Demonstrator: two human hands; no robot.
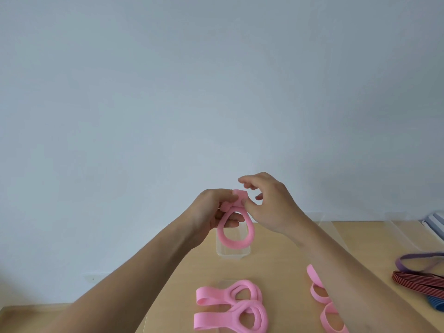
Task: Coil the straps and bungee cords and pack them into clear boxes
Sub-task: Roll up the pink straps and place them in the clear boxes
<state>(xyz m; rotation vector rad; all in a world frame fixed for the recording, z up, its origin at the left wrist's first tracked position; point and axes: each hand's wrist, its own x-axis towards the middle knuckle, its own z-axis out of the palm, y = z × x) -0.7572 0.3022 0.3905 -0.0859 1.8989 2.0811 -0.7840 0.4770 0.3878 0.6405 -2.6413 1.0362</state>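
Fingers [229, 222], left hand [211, 211]: curling tightly, gripping the gathered neck of the pink strap [236, 240]; tips showing through its loop.

Fingers [258, 197], right hand [269, 203]: hanging loosely curled and spread, forefinger lifting clear above the strap's end, closing on nothing. Thumb [245, 203] alone touching, pressing the wrapped neck against the left hand.

Pink strap: hanging in the air just above the clear box [233, 253], overlapping it in view. Coiling in several turns into one teardrop loop. Long axis running upright, rounded end pointing down at the box, pinched neck and short free end pointing up.

Clear box: small, standing on the wooden table [276, 251] beyond the hands.

Coiled pink pair [230, 306]: lying flat on the near side of the box, loops sitting right, tails pointing left.

Further pink loops [317, 292]: lying near-right of the box, partly hiding under the right forearm.

Purple strap [418, 263]: lying well to the right of the box.

Striped red-and-black strap [420, 282]: lying just nearer than the purple one, equally far right of the box.

Blue strap [436, 306]: showing only partly, nearer again, running out of frame far right of the box.
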